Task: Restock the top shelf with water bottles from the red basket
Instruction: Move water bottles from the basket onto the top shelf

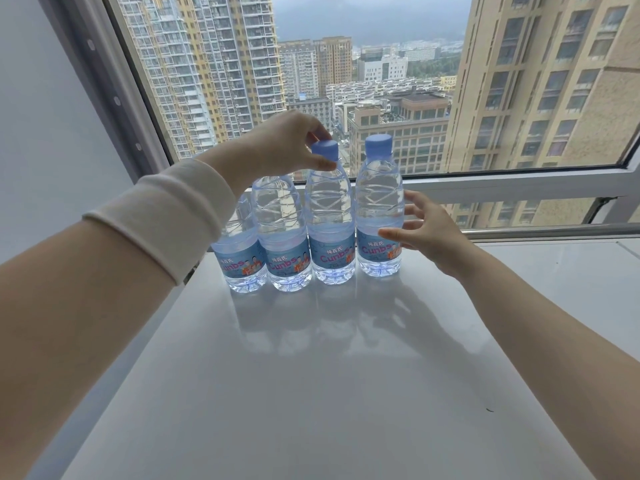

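water bottles: four upright, close in a row at the back of the shelf top.
left hand: pinches the cap of the third bottle.
right hand: spread open, holding nothing, beside the fourth bottle.
risk: a sideways nudge may topple the row.

A large window fills the far side, its grey metal frame slanting up the left and running level along the bottom. A plain pale wall stands at the left. Outside, under an overcast sky, apartment towers rise left, a tan high-rise right, lower rooftops between. Soft daylight gleams on the glossy white shelf top.
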Available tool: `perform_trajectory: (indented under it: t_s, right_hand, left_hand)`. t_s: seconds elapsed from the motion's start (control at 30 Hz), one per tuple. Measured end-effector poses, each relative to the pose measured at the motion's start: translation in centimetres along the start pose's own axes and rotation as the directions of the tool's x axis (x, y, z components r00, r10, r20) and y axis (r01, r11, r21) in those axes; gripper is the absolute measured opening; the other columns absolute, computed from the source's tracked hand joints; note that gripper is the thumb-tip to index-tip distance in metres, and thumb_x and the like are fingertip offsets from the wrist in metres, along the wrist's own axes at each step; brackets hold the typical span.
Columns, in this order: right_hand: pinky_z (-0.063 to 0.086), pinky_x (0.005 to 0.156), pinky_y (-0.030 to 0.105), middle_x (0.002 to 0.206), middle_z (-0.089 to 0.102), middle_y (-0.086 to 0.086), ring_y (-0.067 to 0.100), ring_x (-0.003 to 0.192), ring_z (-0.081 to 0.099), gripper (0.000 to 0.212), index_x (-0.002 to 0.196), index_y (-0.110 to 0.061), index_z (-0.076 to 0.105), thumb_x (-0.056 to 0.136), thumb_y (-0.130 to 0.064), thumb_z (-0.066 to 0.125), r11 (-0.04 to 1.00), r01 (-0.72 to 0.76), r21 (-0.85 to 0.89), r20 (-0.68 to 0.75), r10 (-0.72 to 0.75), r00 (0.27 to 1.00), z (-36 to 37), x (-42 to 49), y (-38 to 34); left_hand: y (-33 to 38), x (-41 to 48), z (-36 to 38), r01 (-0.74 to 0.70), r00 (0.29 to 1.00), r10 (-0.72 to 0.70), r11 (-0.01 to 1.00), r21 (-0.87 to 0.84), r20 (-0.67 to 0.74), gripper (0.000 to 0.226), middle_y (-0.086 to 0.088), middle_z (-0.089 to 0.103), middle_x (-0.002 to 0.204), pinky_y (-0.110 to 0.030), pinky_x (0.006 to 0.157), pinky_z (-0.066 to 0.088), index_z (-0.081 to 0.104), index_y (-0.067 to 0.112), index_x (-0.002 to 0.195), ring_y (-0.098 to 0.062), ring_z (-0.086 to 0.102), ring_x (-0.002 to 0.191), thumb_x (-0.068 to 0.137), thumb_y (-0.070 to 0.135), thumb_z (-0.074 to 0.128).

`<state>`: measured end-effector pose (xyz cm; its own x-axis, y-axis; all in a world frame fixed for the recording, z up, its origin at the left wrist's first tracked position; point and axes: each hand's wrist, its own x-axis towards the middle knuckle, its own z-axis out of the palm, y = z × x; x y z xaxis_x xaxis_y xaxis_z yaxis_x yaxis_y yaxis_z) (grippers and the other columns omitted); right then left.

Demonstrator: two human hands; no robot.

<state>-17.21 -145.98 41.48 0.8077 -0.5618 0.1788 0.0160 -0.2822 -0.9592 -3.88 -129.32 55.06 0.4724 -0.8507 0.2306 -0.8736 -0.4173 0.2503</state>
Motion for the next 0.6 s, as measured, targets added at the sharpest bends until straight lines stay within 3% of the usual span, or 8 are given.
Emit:
perform_trajectory:
  t_s: [0.2, 0.4, 0.6]
  right_hand:
    - [0.051, 0.084, 0.04, 0.121, 0.053, 0.014, 0.03, 0.104, 0.058, 0.075, 0.135, -0.018, 0.04, 0.07, -0.012, 0.077, 1.0, -0.02, -0.014, -0.005, 0.02, 1.0, 0.15, -0.09, 0.01]
    - [0.049, 0.079, 0.034, 0.126, 0.051, 0.013, 0.025, 0.1, 0.058, 0.076, 0.138, -0.018, 0.036, 0.073, -0.012, 0.075, 0.998, -0.038, -0.057, 0.038, 0.04, 0.998, 0.24, -0.18, -0.58]
    - [0.049, 0.093, 0.038, 0.132, 0.051, 0.013, 0.025, 0.113, 0.056, 0.085, 0.143, -0.018, 0.03, 0.072, -0.016, 0.077, 0.995, -0.038, -0.095, 0.041, 0.042, 0.998, 0.27, -0.57, -0.73]
  left_hand:
    - [0.16, 0.08, -0.02, 0.0, 1.0, 0.0, 1.0, 0.011, -0.005, 0.051, -0.01, 0.059, 0.118, -0.037, 0.1, 0.044, 0.054, 0.01, 0.124, -0.021, 0.055, 0.103, 0.08, 0.031, 0.067]
    - [0.2, -0.09, 0.07, -0.003, 1.0, 0.003, 1.0, 0.01, -0.005, 0.048, -0.008, 0.058, 0.117, -0.034, 0.097, 0.044, 0.053, 0.012, 0.123, -0.016, 0.051, 0.097, 0.081, 0.031, 0.066]
    - [0.41, -0.47, 0.14, 0.002, 1.0, -0.002, 0.998, 0.057, 0.006, 0.055, -0.01, 0.055, 0.13, -0.035, 0.102, 0.038, 0.046, 0.012, 0.131, -0.025, 0.053, 0.116, 0.083, 0.031, 0.065]
